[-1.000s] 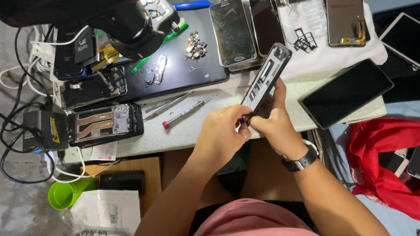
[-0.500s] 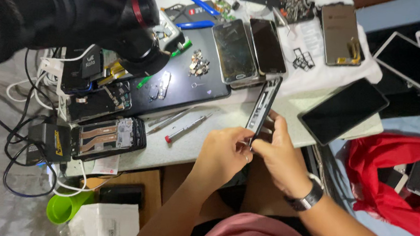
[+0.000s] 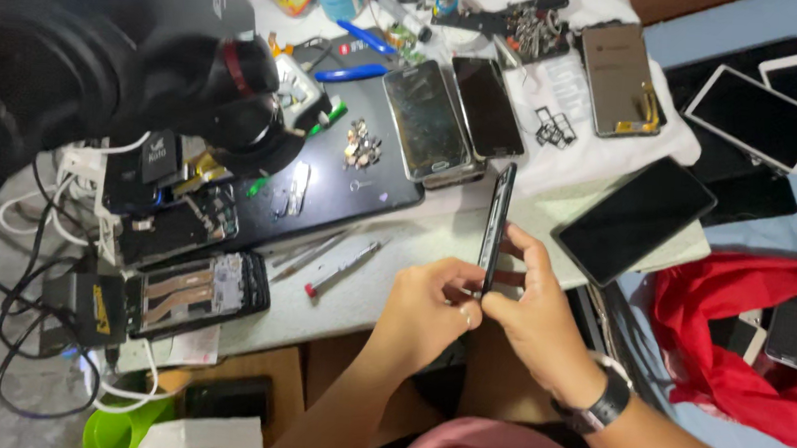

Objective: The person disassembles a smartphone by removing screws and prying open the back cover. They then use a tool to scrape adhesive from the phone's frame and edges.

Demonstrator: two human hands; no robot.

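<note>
Both of my hands hold a black phone frame [image 3: 494,224] edge-on above the front of the white work table [image 3: 364,297]. My left hand [image 3: 425,310] pinches its lower end from the left. My right hand [image 3: 532,312], with a black watch at the wrist, grips the same lower end from the right. The frame stands nearly upright, its thin side toward the camera. A red-tipped screwdriver [image 3: 342,269] lies on the table just left of my left hand.
A black mat [image 3: 327,166] carries small screws and parts. Two phones [image 3: 454,119] lie behind the frame, and a dark tablet [image 3: 634,218] lies to the right. An opened phone [image 3: 192,291] sits at the left. Cables, a black lens and red cloth [image 3: 741,327] surround the table.
The phone frame has turned from showing its inner face to edge-on and more upright. Both hands kept hold of its lower end; the view shifted down the table.
</note>
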